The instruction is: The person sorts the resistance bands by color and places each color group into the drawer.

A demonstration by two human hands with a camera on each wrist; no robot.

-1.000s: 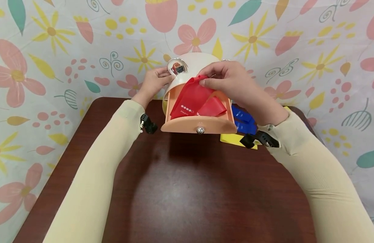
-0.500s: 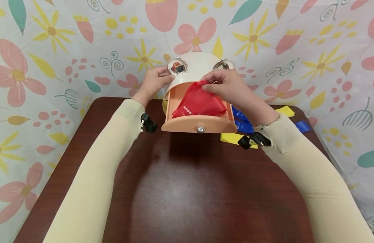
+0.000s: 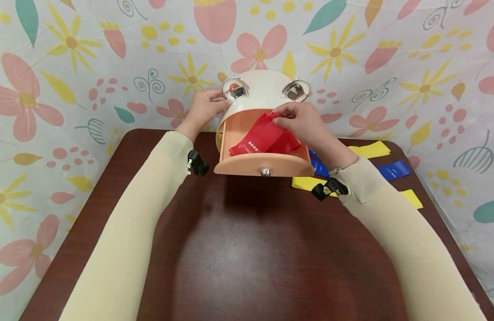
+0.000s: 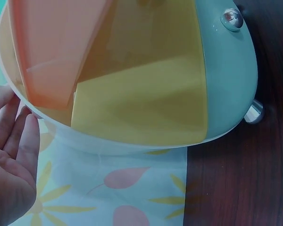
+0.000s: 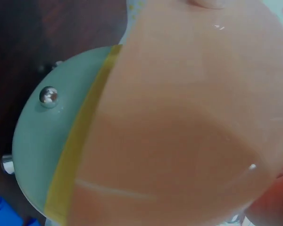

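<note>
Person's right hand (image 3: 301, 121) pinches a red stretchy exercise band (image 3: 264, 137), w/ white dots printed on it, which lies bunched inside the pulled-out peach plastic drawer (image 3: 264, 164) of a round cream storage box (image 3: 258, 91) at the far edge of the dark wooden table (image 3: 239, 249). Left hand (image 3: 203, 108), fingers straight, rests flat against the box's left side. Blue bands (image 3: 393, 170) & yellow bands (image 3: 369, 149) lie near the table's far right corner.
</note>
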